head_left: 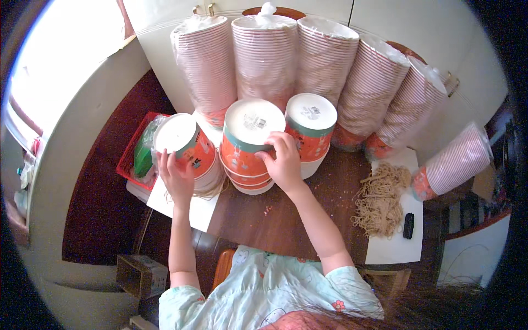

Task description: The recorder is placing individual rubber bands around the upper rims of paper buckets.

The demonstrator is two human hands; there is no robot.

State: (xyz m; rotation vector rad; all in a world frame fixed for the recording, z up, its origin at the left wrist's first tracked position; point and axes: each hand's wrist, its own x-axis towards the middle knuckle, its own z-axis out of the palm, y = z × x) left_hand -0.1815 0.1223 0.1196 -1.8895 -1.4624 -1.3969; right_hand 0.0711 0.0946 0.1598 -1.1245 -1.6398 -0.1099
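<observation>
Three upside-down stacks of paper buckets stand before me, with white bottoms, green bands and orange printed sides. My left hand (176,175) lies against the near side of the left paper bucket (201,155), fingers apart. My right hand (284,162) touches the right side of the middle paper bucket (238,157), its thumb and fingers curved but apart. Just behind that hand is the right paper bucket (312,144). Beige string (212,190) lies around the foot of the left stack. Neither hand has lifted a bucket; the right palm is hidden.
Tall plastic-wrapped bucket stacks (264,60) line the table's back, and another wrapped stack (452,159) leans at right. A heap of beige string (383,201) and a black object (408,225) rest on white board (393,250). A red basket (125,165) with green packaging sits at left.
</observation>
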